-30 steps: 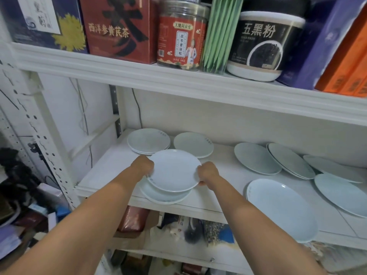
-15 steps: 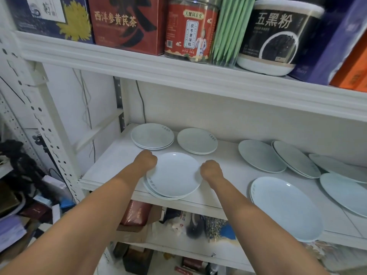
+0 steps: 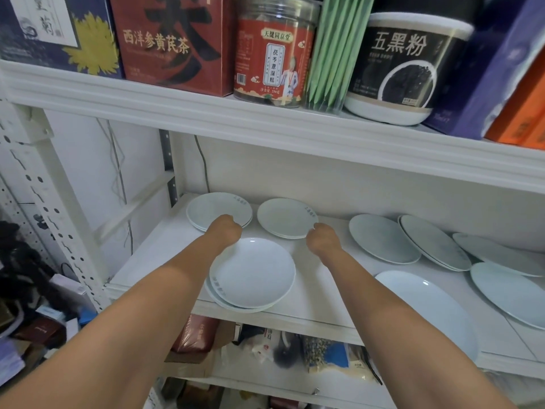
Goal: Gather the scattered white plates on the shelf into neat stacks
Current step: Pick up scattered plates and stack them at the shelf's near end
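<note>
A short stack of small white plates (image 3: pixel 253 276) sits near the front edge of the white shelf (image 3: pixel 153 261), the top one slightly off-centre. Both hands are past it and off it. My left hand (image 3: pixel 226 231) hovers at the front rim of the back-left small stack (image 3: pixel 212 208), fingers curled down and hidden. My right hand (image 3: pixel 323 239) is at the right rim of the back-middle small stack (image 3: pixel 281 216); whether it grips is hidden. To the right lie larger plates: one flat (image 3: pixel 380 237), an overlapping pair (image 3: pixel 433 243), and a big one (image 3: pixel 427 317) in front.
More large plates (image 3: pixel 507 290) overlap at the far right. The upper shelf board (image 3: pixel 265 122) hangs low overhead, loaded with boxes and jars. A perforated white upright (image 3: pixel 59 219) stands at the left. Bags and boxes fill the shelf below.
The plate held in both hands was set down on the front stack and let go. Both hands then moved back toward the two small stacks at the rear.
</note>
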